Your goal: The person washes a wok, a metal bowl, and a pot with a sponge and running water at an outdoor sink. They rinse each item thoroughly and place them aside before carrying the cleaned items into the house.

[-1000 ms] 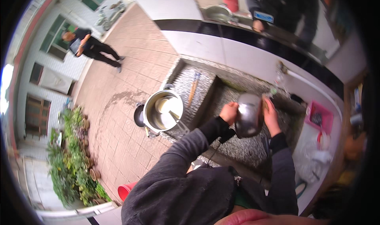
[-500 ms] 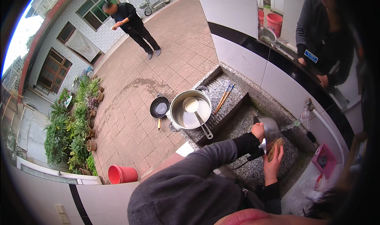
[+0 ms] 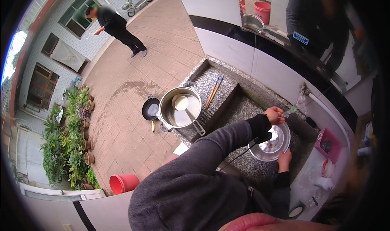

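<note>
A round, shiny stainless-steel basin point(image 3: 263, 153) is tilted over the stone sink point(image 3: 239, 105), its ringed surface toward me. My right hand point(image 3: 284, 161) grips its lower right rim, thumb on the near side, the other fingers hidden behind it. Just above the far rim is my left hand point(image 3: 275, 115), its fingers curled together beside the tap's water stream. Whatever those fingers may hold is hidden. Water falls from a wall tap point(image 3: 303, 87) close to the left hand. The brown scrubber is out of sight.
Left of the basin, a large steel pot point(image 3: 167, 118) holds a ladle point(image 3: 193, 120). Chopsticks point(image 3: 214, 93) lie on the ledge behind; a black pan point(image 3: 151, 108) stands beyond the pot. A pink basket point(image 3: 330, 143) is at right. A person point(image 3: 115, 24) stands in the courtyard.
The basin has turned from its domed outside to its ringed face. My left hand has come off its side toward the water. My right hand now holds the rim; the scrubber has gone from view.
</note>
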